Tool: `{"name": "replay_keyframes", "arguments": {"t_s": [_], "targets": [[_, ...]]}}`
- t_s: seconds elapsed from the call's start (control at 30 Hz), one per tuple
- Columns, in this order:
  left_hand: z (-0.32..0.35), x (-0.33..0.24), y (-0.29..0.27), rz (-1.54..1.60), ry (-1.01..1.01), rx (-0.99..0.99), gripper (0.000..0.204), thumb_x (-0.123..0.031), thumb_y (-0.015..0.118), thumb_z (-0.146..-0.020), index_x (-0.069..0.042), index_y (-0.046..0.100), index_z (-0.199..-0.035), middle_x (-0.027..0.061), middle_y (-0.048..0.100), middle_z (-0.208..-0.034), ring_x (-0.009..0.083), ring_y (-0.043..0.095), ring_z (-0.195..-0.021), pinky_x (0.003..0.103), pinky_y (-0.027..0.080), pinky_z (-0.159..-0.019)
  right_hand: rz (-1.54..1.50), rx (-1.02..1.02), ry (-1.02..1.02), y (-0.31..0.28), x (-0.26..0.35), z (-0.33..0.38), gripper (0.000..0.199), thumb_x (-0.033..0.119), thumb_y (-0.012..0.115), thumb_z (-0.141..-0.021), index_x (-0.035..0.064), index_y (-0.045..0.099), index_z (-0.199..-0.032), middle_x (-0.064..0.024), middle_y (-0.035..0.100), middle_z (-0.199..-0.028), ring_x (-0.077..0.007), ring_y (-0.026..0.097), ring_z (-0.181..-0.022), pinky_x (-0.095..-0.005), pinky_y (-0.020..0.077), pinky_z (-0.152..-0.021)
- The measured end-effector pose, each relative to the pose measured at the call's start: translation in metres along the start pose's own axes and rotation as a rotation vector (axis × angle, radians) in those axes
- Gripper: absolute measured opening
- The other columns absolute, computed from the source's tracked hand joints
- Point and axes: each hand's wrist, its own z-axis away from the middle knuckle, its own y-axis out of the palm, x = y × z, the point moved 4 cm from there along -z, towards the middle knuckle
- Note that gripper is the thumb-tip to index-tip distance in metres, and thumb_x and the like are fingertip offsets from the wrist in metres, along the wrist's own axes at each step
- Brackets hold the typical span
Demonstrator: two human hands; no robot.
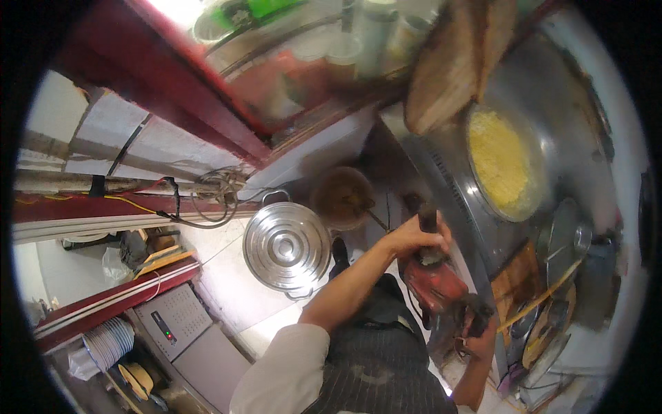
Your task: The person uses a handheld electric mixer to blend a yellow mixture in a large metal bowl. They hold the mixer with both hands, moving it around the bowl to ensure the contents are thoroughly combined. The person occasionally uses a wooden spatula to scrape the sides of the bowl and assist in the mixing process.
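Observation:
My left hand (pixel 416 237) is closed around the black side handle of a red power tool (pixel 433 281). My right hand (pixel 480 330) grips the tool's dark rear handle lower down. The tool sits in front of my dark striped apron (pixel 376 359), beside a large steel basin (pixel 552 103). A metal bowl of yellow crumbly food (pixel 498 160) rests in that basin, just beyond the tool. What the tool's working end touches is hidden behind my left hand.
A lidded steel pot (pixel 286 245) and a brown bucket (pixel 343 196) stand on the tiled floor to my left. Wooden boards (pixel 448 62) lean above the basin. A grey appliance (pixel 183 324) and stacked plates (pixel 107 341) are at lower left. Cables hang along the wall.

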Motion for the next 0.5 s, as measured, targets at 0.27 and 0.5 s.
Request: {"name": "replay_keyframes", "arguments": {"t_s": [0.27,0.5], "targets": [[0.002,0.083,0.156,-0.371,0.155,-0.213,0.027,-0.001,0.065,-0.070,-0.007,0.040,-0.078,0.0024,0.044,-0.067,0.0109,0.046,-0.058,0.028,0.040,-0.054,-0.814,-0.120,-0.237,-0.139,-0.048,0.053,0.038,0.041,0.049,-0.087,0.0053,0.057,-0.100,-0.0074,0.058,-0.087,-0.0197,0.056,-0.080,-0.0309,0.0446,-0.072],[0.010,0.100,0.271,-0.695,0.167,-0.049,0.025,0.001,0.064,-0.071,-0.004,0.042,-0.081,0.0056,0.044,-0.074,0.0128,0.046,-0.072,0.026,0.039,-0.064,-0.059,-0.469,0.275,-0.166,-0.168,0.057,0.040,0.037,0.057,-0.080,0.0044,0.056,-0.104,-0.0116,0.061,-0.092,-0.0233,0.058,-0.087,-0.0348,0.0457,-0.076]]}}
